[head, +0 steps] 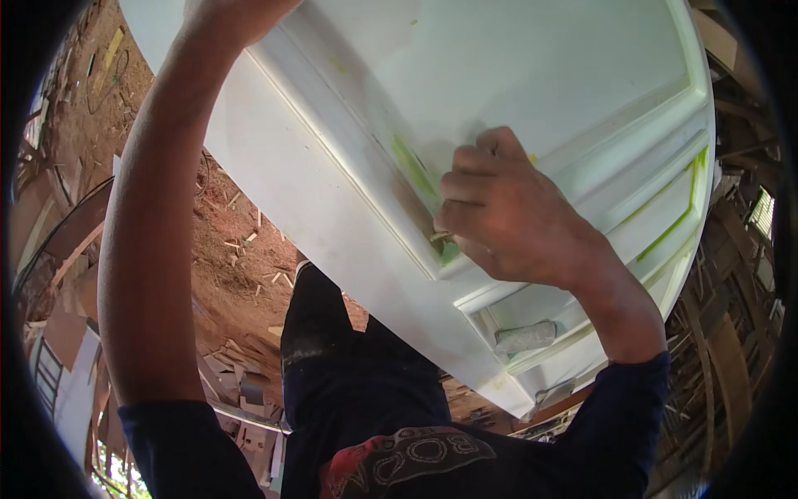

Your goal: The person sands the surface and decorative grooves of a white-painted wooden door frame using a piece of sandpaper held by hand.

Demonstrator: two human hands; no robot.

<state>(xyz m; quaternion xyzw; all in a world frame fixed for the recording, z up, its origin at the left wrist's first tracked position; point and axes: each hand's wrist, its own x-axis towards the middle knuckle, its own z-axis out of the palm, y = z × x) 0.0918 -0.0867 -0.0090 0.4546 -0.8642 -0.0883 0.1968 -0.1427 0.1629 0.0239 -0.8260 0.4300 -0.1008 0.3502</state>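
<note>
A white-painted panelled door (349, 206) with raised mouldings lies slanted before me. My right hand (505, 212) is on it with curled fingers, at a corner of the large panel's recess. A small greyish edge (441, 236) shows under those fingers, perhaps folded sandpaper; most of it is hidden. Beside the fingers, a yellow-green patch (411, 165) marks the recess. My left hand (243, 19) is at the door's far left part, its fingers cut off by the top of the picture. A grey folded piece (527, 337), apparently sandpaper, lies in a smaller panel near me.
Another thin greyish piece (555, 394) lies at the door's near corner. Wood scraps and shavings litter the earth floor (243, 243) at left. Stacked boards and timber offcuts (729, 368) stand at right. A dark cable (62, 224) runs along the left side.
</note>
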